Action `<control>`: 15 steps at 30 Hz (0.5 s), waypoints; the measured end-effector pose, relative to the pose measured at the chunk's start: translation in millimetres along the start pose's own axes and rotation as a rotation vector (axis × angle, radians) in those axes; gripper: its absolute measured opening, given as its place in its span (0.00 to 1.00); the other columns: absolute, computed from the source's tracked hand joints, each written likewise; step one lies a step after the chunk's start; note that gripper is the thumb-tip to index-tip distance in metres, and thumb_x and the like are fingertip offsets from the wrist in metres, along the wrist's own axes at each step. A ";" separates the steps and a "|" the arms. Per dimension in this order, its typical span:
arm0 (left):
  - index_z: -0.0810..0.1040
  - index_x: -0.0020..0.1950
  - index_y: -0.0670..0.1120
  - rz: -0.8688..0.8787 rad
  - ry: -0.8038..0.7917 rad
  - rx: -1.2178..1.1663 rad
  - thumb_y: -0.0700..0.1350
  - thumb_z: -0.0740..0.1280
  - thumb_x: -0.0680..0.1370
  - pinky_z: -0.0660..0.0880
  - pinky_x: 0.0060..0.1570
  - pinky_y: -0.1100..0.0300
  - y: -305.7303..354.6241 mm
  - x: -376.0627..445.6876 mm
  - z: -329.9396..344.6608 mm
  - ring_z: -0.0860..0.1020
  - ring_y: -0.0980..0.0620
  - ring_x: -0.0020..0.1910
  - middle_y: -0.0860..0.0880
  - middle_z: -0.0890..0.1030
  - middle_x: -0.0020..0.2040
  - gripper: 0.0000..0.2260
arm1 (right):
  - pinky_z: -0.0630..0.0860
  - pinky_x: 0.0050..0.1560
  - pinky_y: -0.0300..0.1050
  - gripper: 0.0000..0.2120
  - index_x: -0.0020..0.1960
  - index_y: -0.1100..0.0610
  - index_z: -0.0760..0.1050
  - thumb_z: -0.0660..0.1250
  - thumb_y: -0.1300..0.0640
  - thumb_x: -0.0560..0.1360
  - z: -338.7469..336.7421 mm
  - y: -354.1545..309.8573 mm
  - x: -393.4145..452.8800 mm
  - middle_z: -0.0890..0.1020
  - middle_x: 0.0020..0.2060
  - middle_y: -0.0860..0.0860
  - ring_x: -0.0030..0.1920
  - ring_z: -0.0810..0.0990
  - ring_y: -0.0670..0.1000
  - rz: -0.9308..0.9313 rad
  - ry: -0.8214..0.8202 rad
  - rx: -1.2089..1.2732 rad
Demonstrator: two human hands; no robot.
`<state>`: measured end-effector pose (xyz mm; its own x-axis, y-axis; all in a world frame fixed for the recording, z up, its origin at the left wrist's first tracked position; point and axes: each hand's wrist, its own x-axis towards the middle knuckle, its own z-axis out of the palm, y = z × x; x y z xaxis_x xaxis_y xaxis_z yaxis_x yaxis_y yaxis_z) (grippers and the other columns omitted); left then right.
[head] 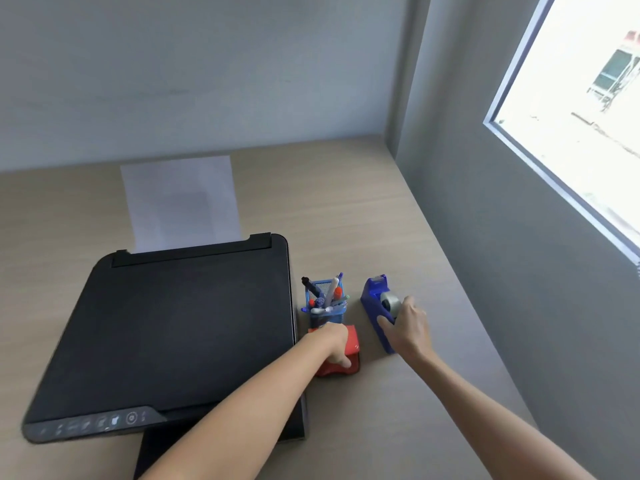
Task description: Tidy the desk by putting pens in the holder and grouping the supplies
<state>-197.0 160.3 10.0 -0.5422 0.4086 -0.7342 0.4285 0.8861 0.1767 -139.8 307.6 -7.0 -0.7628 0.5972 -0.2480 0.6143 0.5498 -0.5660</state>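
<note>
My left hand gripped the red stapler just beside the printer edge. At three o'clock, my right hand clasped the blue tape dispenser. At twelve, pens filled the holder; bare desk beyond.

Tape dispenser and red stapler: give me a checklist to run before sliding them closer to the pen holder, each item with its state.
1. Right hand grips the blue tape dispenser: ok.
2. Left hand covers the red stapler: ok, though how firmly it grips, cannot tell.
3. Pens stand in the blue mesh pen holder: ok.
4. Bare desk between dispenser and holder, nothing in the path: ok.
5. Stapler apart from the black printer: cannot tell, the arm hides the gap.
</note>
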 end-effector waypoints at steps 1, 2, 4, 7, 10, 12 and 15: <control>0.70 0.65 0.38 0.011 0.012 -0.010 0.53 0.71 0.74 0.75 0.61 0.47 -0.9 2.6 -0.7 0.75 0.39 0.62 0.39 0.74 0.65 0.27 | 0.68 0.38 0.47 0.15 0.46 0.62 0.65 0.69 0.56 0.70 5.4 -1.4 1.9 0.80 0.46 0.64 0.47 0.77 0.63 -0.006 0.011 0.009; 0.70 0.65 0.37 0.009 0.019 -0.020 0.53 0.71 0.74 0.75 0.61 0.47 -0.9 3.1 -1.8 0.75 0.39 0.62 0.39 0.74 0.64 0.27 | 0.68 0.39 0.47 0.15 0.47 0.63 0.65 0.69 0.56 0.70 8.5 -4.9 1.5 0.80 0.47 0.64 0.48 0.77 0.63 0.000 0.015 0.016; 0.71 0.65 0.37 0.019 0.030 -0.036 0.53 0.71 0.74 0.74 0.61 0.47 -0.4 4.0 -2.1 0.75 0.39 0.61 0.39 0.75 0.63 0.27 | 0.68 0.41 0.47 0.16 0.50 0.65 0.67 0.69 0.56 0.71 14.9 -11.3 0.5 0.79 0.48 0.65 0.51 0.76 0.64 0.008 0.011 0.021; 0.71 0.65 0.38 0.023 0.050 -0.037 0.54 0.72 0.73 0.74 0.62 0.44 -2.0 5.6 0.7 0.74 0.39 0.62 0.39 0.75 0.64 0.29 | 0.70 0.43 0.49 0.17 0.51 0.66 0.67 0.68 0.56 0.71 21.5 -17.8 -2.0 0.79 0.48 0.64 0.51 0.76 0.64 0.004 0.003 0.029; 0.70 0.67 0.39 0.010 0.071 -0.016 0.56 0.73 0.71 0.73 0.63 0.41 0.1 -2.5 0.7 0.72 0.38 0.63 0.39 0.72 0.66 0.32 | 0.72 0.44 0.51 0.18 0.50 0.66 0.67 0.69 0.55 0.70 17.7 -18.2 -3.9 0.80 0.47 0.65 0.51 0.76 0.64 0.007 -0.014 0.054; 0.67 0.70 0.39 0.001 0.081 -0.007 0.56 0.73 0.71 0.71 0.65 0.41 4.0 -18.1 -0.6 0.69 0.37 0.67 0.39 0.68 0.68 0.34 | 0.74 0.47 0.52 0.20 0.50 0.65 0.66 0.69 0.51 0.71 12.3 -16.8 -8.9 0.80 0.48 0.65 0.52 0.76 0.64 0.020 -0.052 0.054; 0.66 0.71 0.40 0.082 0.194 -0.050 0.52 0.72 0.72 0.68 0.68 0.42 8.4 -56.9 -0.8 0.65 0.38 0.70 0.40 0.65 0.70 0.32 | 0.73 0.48 0.52 0.24 0.49 0.63 0.64 0.68 0.44 0.72 1.1 -13.9 -20.9 0.78 0.51 0.65 0.54 0.75 0.64 0.001 -0.086 0.061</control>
<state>-163.2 144.7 53.8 -0.6378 0.5100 -0.5771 0.4431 0.8559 0.2667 -132.7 286.8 5.2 -0.7783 0.5439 -0.3138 0.6038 0.5112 -0.6116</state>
